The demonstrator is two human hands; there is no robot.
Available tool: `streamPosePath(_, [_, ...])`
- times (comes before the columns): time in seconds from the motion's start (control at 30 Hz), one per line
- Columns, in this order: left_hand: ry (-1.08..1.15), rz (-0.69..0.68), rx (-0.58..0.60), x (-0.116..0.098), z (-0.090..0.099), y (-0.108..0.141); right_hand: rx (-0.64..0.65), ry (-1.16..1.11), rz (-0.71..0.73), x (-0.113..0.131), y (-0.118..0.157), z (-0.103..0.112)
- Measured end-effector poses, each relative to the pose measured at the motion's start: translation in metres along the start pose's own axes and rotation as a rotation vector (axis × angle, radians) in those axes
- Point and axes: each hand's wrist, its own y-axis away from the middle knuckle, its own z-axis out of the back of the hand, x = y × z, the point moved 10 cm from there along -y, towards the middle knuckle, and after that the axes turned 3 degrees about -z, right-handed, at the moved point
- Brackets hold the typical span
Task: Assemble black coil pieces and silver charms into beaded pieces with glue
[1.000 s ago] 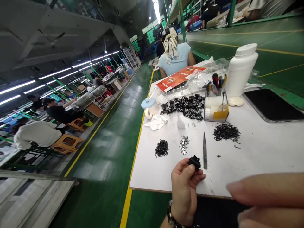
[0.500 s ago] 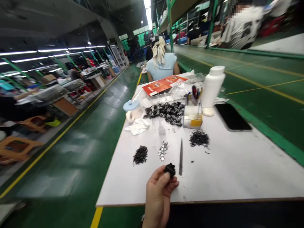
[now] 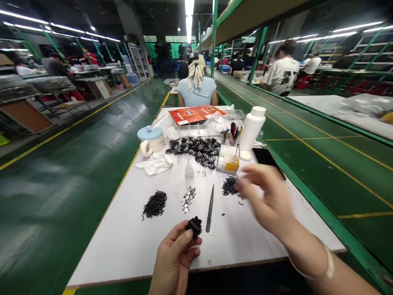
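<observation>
I have the small black plastic part (image 3: pixel 194 226) pinched between the thumb and fingers of my left hand (image 3: pixel 175 258), which is closed firmly around it just inside the near edge of the white work table (image 3: pixel 123 254). That grip matches the one half a second ago; the change is on the other side. My right hand (image 3: pixel 267 200), out of view a moment back, has swung up over the table. It is blurred, its fingers loosely spread, and it holds nothing I can see. It is nearest the small pile of black wiry pieces (image 3: pixel 229 186), though I see no contact. A narrow tapered metal blade (image 3: pixel 210 208) lies just beside the part, with silver flakes (image 3: pixel 188 199) and a second black wiry pile (image 3: pixel 155 203) to the left. Farther up sit a heap of black-and-silver pieces (image 3: pixel 193 151), a yellow-and-clear parts box (image 3: pixel 227 162) and a white plastic bottle (image 3: pixel 251 129). A co-worker in a pale blue top (image 3: pixel 196 88) sits beyond the table's far end.
</observation>
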Motion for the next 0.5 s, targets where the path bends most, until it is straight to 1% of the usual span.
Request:
streamPosePath(0.07, [0.011, 0.004, 0.014, -0.002, 0.0, 0.004, 0.171, 0.074, -0.058, -0.016, -0.013, -0.045])
streamPosePath(0.1, [0.012, 0.002, 0.013, -0.002, 0.001, 0.005, 0.228, 0.113, -0.09, -0.025, -0.019, -0.065])
streamPosePath(0.13, [0.01, 0.001, 0.009, -0.003, 0.002, 0.007, 0.254, 0.144, -0.119, -0.034, -0.026, -0.082])
streamPosePath(0.2, [0.005, -0.011, -0.004, -0.004, 0.006, 0.009, 0.255, 0.181, -0.161, -0.046, -0.041, -0.106])
streamPosePath(0.27, [-0.004, -0.025, -0.015, -0.005, 0.008, 0.01, 0.255, 0.198, -0.188, -0.054, -0.052, -0.124])
streamPosePath(0.37, [-0.033, -0.035, 0.003, -0.005, 0.007, 0.011, 0.261, 0.178, -0.223, -0.063, -0.063, -0.142])
streamPosePath(0.43, [-0.063, -0.025, 0.04, -0.004, 0.003, 0.012, 0.258, 0.129, -0.241, -0.064, -0.065, -0.147])
streamPosePath(0.5, [-0.094, -0.02, 0.084, -0.002, -0.002, 0.013, 0.241, 0.047, -0.252, -0.062, -0.064, -0.146])
